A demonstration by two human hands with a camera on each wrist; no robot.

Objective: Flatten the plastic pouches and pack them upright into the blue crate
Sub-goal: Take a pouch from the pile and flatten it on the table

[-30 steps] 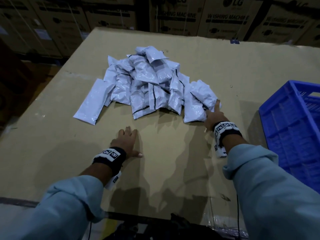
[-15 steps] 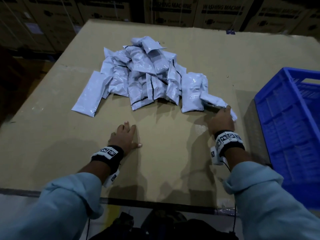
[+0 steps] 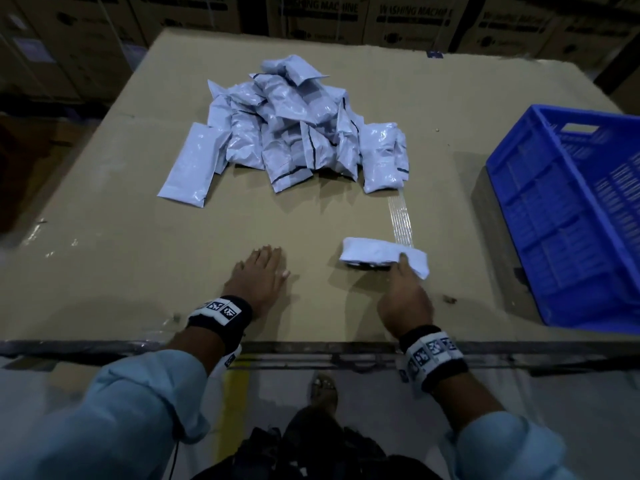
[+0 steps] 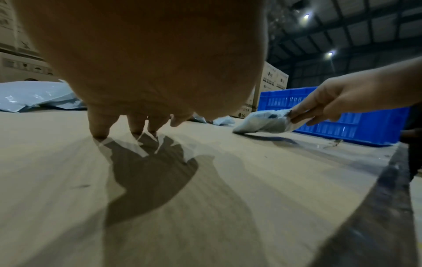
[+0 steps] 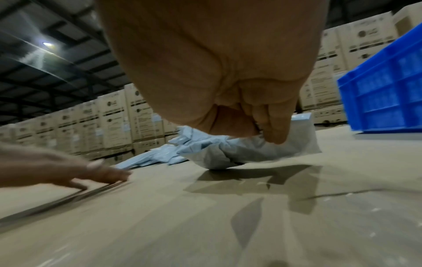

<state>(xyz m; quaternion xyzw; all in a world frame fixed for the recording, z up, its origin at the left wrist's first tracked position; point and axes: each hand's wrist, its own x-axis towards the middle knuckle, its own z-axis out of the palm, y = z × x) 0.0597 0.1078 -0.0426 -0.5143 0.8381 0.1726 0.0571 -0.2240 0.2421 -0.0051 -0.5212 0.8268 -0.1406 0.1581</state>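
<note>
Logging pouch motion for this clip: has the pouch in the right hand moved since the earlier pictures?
Yes. The pouch, pinched by the right hand, has come off the pile toward the near table edge, with bare cardboard now between them.

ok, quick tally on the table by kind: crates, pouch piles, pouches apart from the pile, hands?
Crate: 1
Pile: 1 (its pouches overlap too much to count)
Pouch apart from the pile: 1, pinched by the right hand
Hands: 2, the left hand flat on the table
Total: 5
</note>
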